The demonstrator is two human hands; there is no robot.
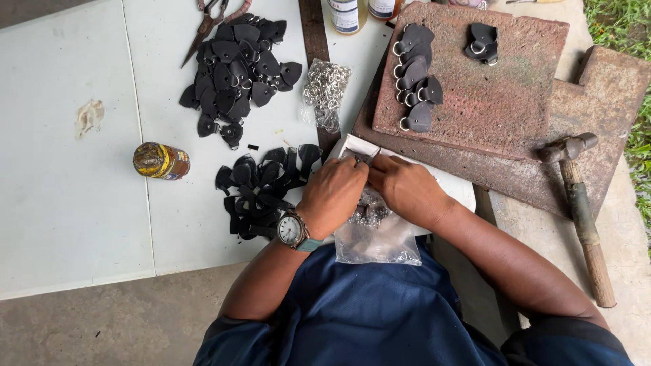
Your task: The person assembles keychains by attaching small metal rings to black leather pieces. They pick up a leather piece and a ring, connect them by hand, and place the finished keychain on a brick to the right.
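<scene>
A clear plastic bag (380,237) of small metal parts lies low of centre, at about six o'clock, under the left hand (333,193) and right hand (405,186), whose fingertips meet at its upper edge; a second clear bag (325,91) holding silvery rings sits at twelve o'clock; a small cylindrical tin (161,161) with a yellow and brown label lies on its side at nine o'clock; two bottles (363,12) with pale labels stand at the top edge, near twelve o'clock.

- We see scissors (209,24) beside a heap of black leather pieces (239,68) on the white counter (68,190).
- We see a small tin (161,161) lying on its side.
- We see a hammer (580,203) resting on the rusty slab (502,95).
</scene>
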